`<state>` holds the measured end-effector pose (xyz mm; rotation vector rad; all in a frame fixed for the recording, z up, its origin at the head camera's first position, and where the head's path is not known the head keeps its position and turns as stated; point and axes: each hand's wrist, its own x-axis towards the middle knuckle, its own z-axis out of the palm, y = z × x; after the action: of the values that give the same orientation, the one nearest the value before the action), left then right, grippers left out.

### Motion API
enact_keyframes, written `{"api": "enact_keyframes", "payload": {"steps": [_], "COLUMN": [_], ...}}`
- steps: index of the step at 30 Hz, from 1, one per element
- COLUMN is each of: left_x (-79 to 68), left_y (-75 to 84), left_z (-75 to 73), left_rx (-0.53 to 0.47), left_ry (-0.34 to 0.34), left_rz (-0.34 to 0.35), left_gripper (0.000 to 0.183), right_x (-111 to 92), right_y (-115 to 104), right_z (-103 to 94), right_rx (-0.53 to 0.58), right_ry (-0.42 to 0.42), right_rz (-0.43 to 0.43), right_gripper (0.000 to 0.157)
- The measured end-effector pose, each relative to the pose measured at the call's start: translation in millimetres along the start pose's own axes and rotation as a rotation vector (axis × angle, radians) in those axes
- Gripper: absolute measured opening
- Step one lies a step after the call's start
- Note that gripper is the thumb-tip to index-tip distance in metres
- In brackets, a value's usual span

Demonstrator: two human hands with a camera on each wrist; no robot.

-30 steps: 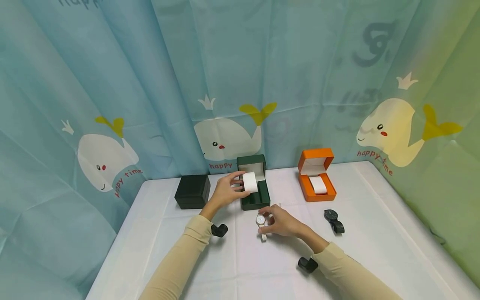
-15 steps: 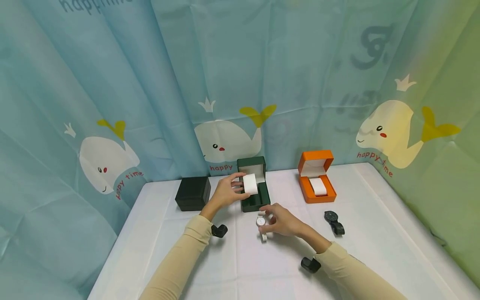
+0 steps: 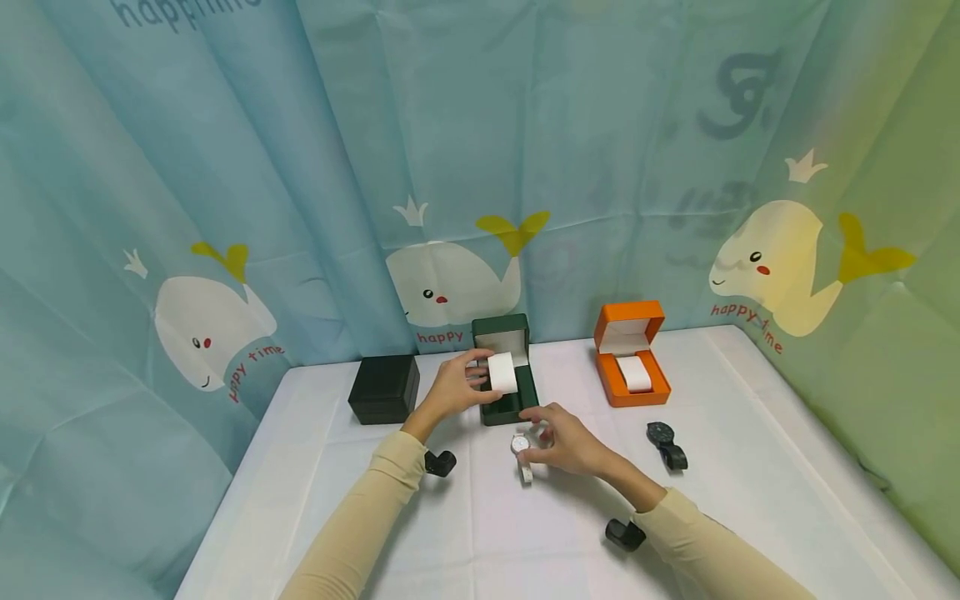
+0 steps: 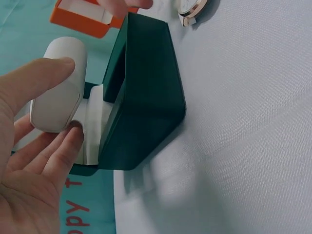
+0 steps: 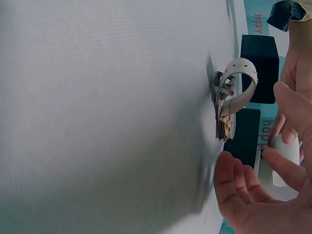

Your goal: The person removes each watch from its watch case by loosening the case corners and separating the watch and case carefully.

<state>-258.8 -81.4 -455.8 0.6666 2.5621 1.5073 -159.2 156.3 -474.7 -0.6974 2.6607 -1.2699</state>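
Note:
In the head view my left hand (image 3: 453,387) holds a white watch cushion (image 3: 502,372) over the open dark green watch box (image 3: 501,326). The left wrist view has the thumb on one side of the cushion (image 4: 61,92) and fingertips on the other. Just in front of the green box lies a wristwatch (image 3: 520,444) with a pale strap, a white dial and a gold-toned case. Beside it is my right hand (image 3: 568,442), thumb and fingers spread apart. From the right wrist, the buckled strap (image 5: 243,87) stands in a loop, and the fingers do not touch it.
A closed black box (image 3: 384,389) stands left of the green one. To the right, an open orange watch box (image 3: 630,317) has a white cushion (image 3: 634,373) inside. A black watch (image 3: 666,443) lies in front of it on the white table. A whale-print curtain (image 3: 600,167) hangs behind.
The right hand has drawn slightly back from the pale-strapped watch. The left hand and its cushion have come down very slightly; the boxes and watches stay where they were.

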Motion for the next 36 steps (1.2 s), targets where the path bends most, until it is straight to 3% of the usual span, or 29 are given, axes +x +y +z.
{"api": "enact_keyframes", "payload": {"steps": [8,15,20,26,36], "left_x": [2.0,5.4,7.0,8.1,12.6], "left_y": [-0.2,-3.1,-3.0,-3.0,-8.4], "left_z": [1.6,2.6,3.6,5.6,7.0], "left_rx": [0.084,0.239,0.326,0.351,0.361], "left_ry": [-0.006,-0.001,-0.020,-0.046,-0.052], "left_rz": [0.065,0.116,0.068,0.000,0.014], "left_gripper": [0.066,0.066,0.067,0.067,0.065], "right_x": [0,-2,-2,-3,-4], "right_y": [-1,0,4,4,5], "right_z": [0.8,0.1,0.5,0.3,-2.1], "right_rx": [-0.023,0.011,0.035,0.045,0.046], "right_ry": [0.056,0.099,0.112,0.125,0.128], "right_rz": [0.004,-0.012,-0.026,-0.039,-0.038], "right_gripper": [0.062,0.063,0.064,0.064,0.061]}}
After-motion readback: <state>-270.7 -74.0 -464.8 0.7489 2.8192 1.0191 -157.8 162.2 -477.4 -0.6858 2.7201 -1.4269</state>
